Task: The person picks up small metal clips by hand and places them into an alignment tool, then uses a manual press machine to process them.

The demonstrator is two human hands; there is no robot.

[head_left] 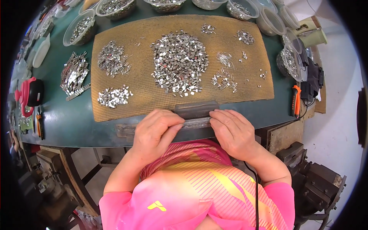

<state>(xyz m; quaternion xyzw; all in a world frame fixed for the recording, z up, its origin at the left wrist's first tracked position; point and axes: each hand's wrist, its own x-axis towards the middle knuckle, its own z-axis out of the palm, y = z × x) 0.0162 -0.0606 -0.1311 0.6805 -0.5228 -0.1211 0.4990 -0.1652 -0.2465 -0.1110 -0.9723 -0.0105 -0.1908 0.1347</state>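
Note:
Near the table's front edge, a narrow grey metal strip (197,123) runs between my two hands. My left hand (158,127) is closed, thumb and fingers pinching at the strip's left end. At its right end my right hand (233,132) is closed in the same way, fingertips on the strip. Just beyond it lies a dark rectangular block (196,110), touching the mat's near edge. A flat, worn bar (125,130) shows to the left of my left hand. A large heap of small shiny metal pieces (179,63) lies ahead on the tan textured mat (142,97).
Smaller piles of metal pieces (115,96) surround the heap. Linked metal strips (74,76) lie left of the mat. Clear plastic tubs (79,30) line the back. Orange-handled pliers (295,101) lie right, other pliers (40,122) and a pink-and-black object (30,94) left.

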